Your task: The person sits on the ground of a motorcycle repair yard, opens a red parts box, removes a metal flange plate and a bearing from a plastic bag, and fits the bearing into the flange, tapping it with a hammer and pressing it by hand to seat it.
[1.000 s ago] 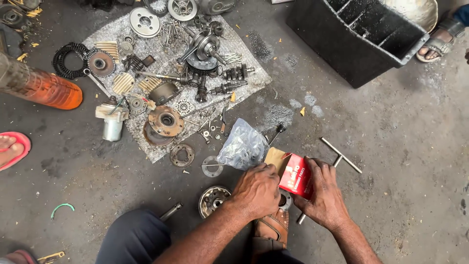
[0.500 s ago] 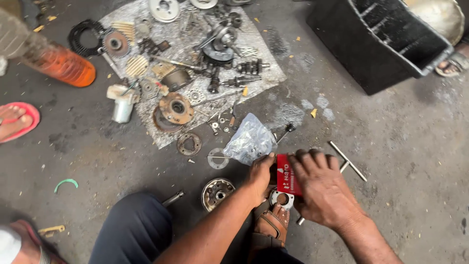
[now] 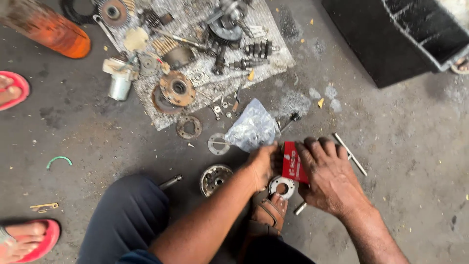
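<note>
A small red cardboard box (image 3: 292, 164) sits low over the concrete floor between my two hands. My left hand (image 3: 264, 164) grips its left edge and my right hand (image 3: 330, 176) covers its right side, fingers curled over the top. Just below the box a round metal ring with a centre hole (image 3: 282, 186) lies on the floor by my sandalled foot (image 3: 267, 215). A crumpled clear plastic bag (image 3: 251, 128) lies just above my left hand.
A round metal hub (image 3: 215, 178) lies left of my hands. A T-shaped metal tool (image 3: 349, 152) lies to the right. A grey cloth (image 3: 281, 57) holds several gears and engine parts. A black box (image 3: 391, 39) stands top right. Other people's feet in red sandals (image 3: 14, 90) are at left.
The box has come down from a raised, tilted hold to floor level, and my right hand now lies over it. The view has shifted closer and to the right.
</note>
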